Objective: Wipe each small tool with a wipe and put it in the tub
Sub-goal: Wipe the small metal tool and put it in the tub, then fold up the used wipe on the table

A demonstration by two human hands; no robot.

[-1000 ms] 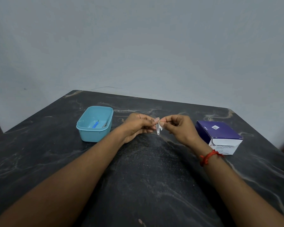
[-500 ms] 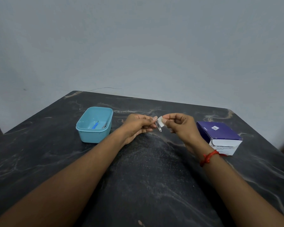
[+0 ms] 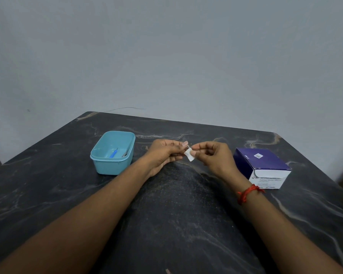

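White wipe (image 3: 190, 155) sits mid-frame, pinched between thumb and fingertips of the right hand (image 3: 212, 157). Left hand (image 3: 164, 153) is closed on a thin metal tool (image 3: 189, 147); only a short sliver shows between the two hands, too small to say what kind. Wipe touches or wraps the tool's lower part, can't tell which. Both hands are held above the dark marbled table (image 3: 48, 194), just apart from each other, bridged by tool and wipe.

Teal tub (image 3: 99, 157) is left of centre, just beside the left hand, open top. Inside: a blue-handled tool (image 3: 113, 153) and what looks like a metal one (image 3: 125, 153) against the right wall. So my read is two tools already done.

Purple-and-white box (image 3: 265, 167) at right of the frame, near the right wrist, which has a red thread band (image 3: 248, 192). Probably the wipe supply, label too blurred to confirm.

Progress estimate: third tool is mid-wipe. No other loose tools visible on the table, so this may be the last one, unless more are hidden behind the hands or box. Left to do: finish the wipe, move the tool left into the tub. Used wipe has no obvious place to go.
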